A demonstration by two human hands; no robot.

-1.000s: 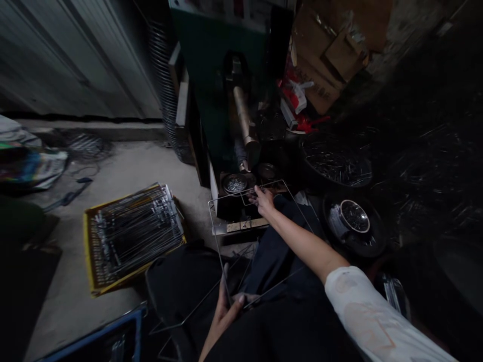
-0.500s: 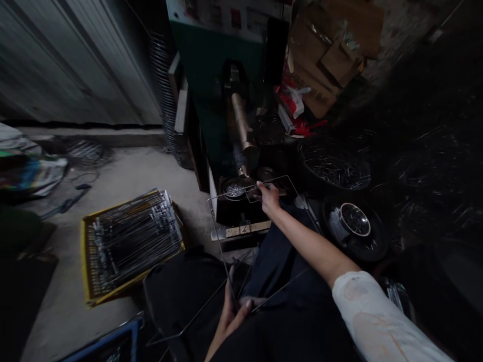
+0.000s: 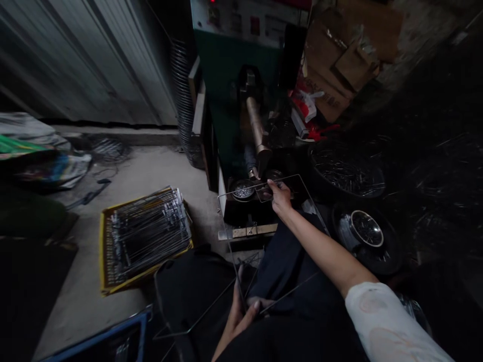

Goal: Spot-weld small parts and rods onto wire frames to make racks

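Observation:
My right hand (image 3: 281,196) is closed on the far side of a thin bent wire frame (image 3: 302,176), its fingers pinching the wire just below the tip of a machine's copper-coloured arm (image 3: 257,123). Close to my lap, my left hand (image 3: 243,317) grips the near part of the frame between thumb and fingers. The frame slants across my dark trousers. Beside my right fingers sits a round dish (image 3: 243,191) of small shiny metal pieces. Whether the wire touches the machine's tip is too dark to tell.
The machine's green body (image 3: 217,75) stands ahead. A yellow crate (image 3: 102,251) of wire parts is on the floor to the left, with a blue crate (image 3: 142,332) nearer. At right are a dark basin (image 3: 328,186) of wire pieces and a round bowl (image 3: 380,236). Cardboard (image 3: 320,65) lies behind.
The whole scene has shifted rightward in view, as my head turned slightly left. Both hands keep their hold on the wire frame, with little visible change in its pose.

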